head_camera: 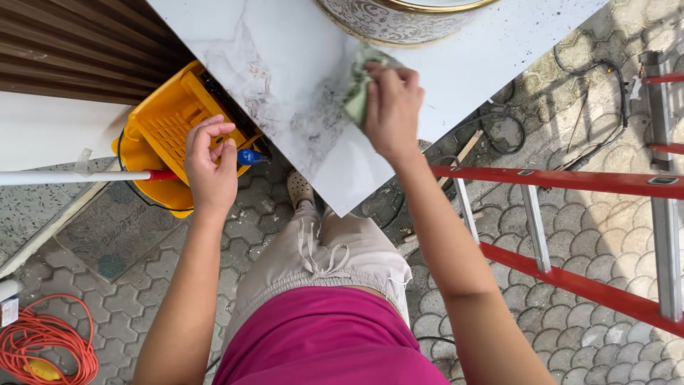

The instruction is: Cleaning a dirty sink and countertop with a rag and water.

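Marble-patterned white stone forms the top of the table, veined in grey and faint gold, and one corner of it points down toward the person's legs. On it, the right hand presses a crumpled pale green cloth flat against the surface; the cloth lies under the palm and fingers and bulges out on the hand's left side, so the grip is a closed, downward press on the cloth rather than a pinch. Just above the cloth, at the top edge of the view, stands a round white vessel with ornate grey scrollwork and a gold rim, near the hand but not touching it. The left hand hangs off the table's left edge, fingers curled loosely inward with nothing clearly held; whether it touches the white pole with a red end beside it cannot be told. Behind that hand sits a yellow plastic mop bucket with a slotted wringer, partly tucked beneath the table. A red and grey metal ladder lies across the grey interlocking paving stones on the right, and a coiled orange cable rests at the lower left.
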